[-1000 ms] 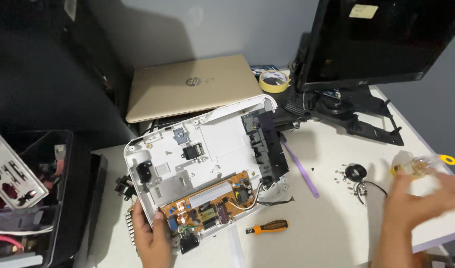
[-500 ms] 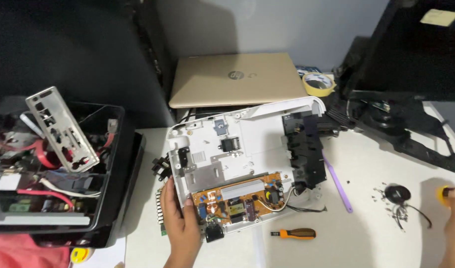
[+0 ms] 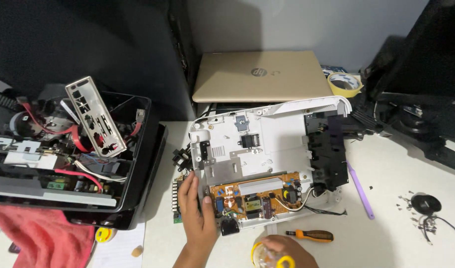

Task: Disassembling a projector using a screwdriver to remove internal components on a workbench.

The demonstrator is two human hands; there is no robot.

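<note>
A white opened device chassis lies on the white table, with an orange-brown circuit board along its near edge and a black module on its right side. My left hand rests flat on the chassis's near left corner, thumb at the board's edge. My right hand is at the bottom edge, curled around a clear roundish object with a yellow ring. A small screwdriver with an orange and black handle lies just right of that hand.
A black bin of cables, parts and a metal port plate stands at left, above a red cloth. A closed gold laptop and a tape roll lie behind. A purple pry tool, loose screws and a black round part lie at right.
The view has swung left, showing more of the black bin. My right hand has come from the far right to the near edge below the circuit board, carrying the clear object. My left hand stays put.
</note>
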